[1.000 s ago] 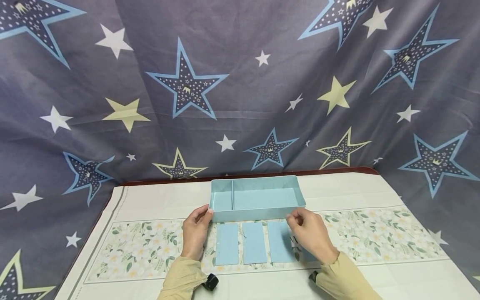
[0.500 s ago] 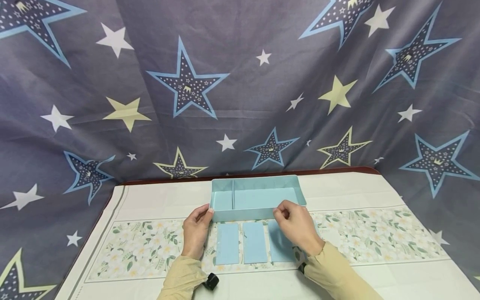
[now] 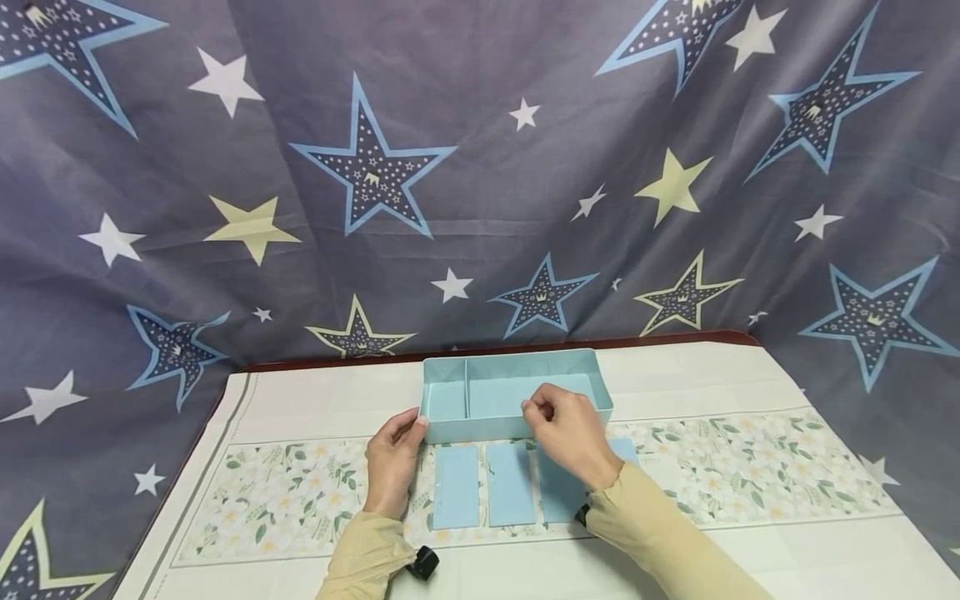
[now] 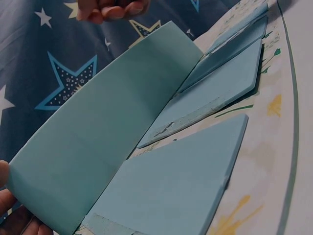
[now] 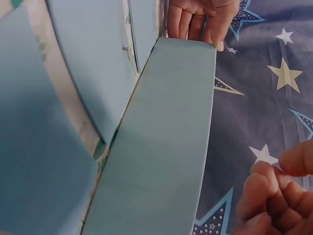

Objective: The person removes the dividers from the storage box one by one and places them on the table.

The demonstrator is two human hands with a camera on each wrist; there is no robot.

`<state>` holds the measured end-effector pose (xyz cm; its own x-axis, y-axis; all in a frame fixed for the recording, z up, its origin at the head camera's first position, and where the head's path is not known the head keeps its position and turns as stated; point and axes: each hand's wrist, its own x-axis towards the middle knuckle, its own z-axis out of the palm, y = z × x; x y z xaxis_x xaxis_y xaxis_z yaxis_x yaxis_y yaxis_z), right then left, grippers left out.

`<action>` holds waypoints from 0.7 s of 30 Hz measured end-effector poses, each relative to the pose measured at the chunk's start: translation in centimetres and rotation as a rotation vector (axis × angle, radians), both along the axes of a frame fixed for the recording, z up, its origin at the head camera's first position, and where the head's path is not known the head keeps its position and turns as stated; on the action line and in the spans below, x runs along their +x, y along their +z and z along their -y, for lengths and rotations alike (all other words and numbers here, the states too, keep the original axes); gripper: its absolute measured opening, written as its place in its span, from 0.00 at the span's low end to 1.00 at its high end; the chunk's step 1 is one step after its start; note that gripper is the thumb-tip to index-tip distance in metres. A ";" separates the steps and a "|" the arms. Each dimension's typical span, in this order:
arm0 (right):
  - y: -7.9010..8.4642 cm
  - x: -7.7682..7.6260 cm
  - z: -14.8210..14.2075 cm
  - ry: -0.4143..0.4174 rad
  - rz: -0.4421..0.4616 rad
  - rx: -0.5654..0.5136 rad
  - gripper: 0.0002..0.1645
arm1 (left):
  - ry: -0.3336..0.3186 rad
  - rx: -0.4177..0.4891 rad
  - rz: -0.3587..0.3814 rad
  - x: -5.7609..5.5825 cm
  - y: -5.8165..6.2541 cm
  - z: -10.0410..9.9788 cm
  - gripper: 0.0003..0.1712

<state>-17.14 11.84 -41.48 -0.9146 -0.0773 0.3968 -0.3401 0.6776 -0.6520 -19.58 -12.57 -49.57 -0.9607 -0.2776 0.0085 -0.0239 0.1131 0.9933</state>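
Observation:
A light-blue rectangular box (image 3: pixel 517 429), open at the top, stands on the table with a thin divider (image 3: pixel 467 388) making a small left compartment and a long right one. My left hand (image 3: pixel 392 461) holds its near left corner, the thumb on the outside and the fingers at the end wall. Over the near wall hovers my right hand (image 3: pixel 568 435), its fingers curled; in the right wrist view nothing shows between the fingertips (image 5: pixel 259 188). Several flat blue panels (image 3: pixel 456 488) lie in a row in front of the box, the right ones partly hidden by my right arm.
A white tablecloth (image 3: pixel 315 408) with a flowered band (image 3: pixel 750 475) covers the table. Behind the dark red table edge (image 3: pixel 675 339) hangs a grey star-patterned curtain (image 3: pixel 480 208). Black straps (image 3: pixel 424 563) sit at both wrists.
My right hand has moved left along the box's near wall, from its right corner to about the middle of the long compartment, and slightly upward. My left hand and the box stay put.

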 end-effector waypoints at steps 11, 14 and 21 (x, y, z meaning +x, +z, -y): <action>-0.7 -1.6 1.6 0.015 0.017 -0.008 0.12 | 0.018 0.006 0.007 0.2 0.2 -0.1 0.18; -0.8 -2.0 2.0 0.019 0.013 -0.008 0.13 | 0.019 0.000 0.011 0.0 -0.2 0.0 0.18; -0.8 -2.6 2.9 0.026 -0.013 -0.003 0.12 | 0.008 -0.012 -0.022 -0.7 -1.9 0.4 0.22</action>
<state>-19.79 8.98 -42.31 -0.9072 -0.0993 0.4089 -0.3658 0.6664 -0.6497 -20.29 -12.94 -51.49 -0.9578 -0.2854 0.0329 -0.0031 0.1247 0.9922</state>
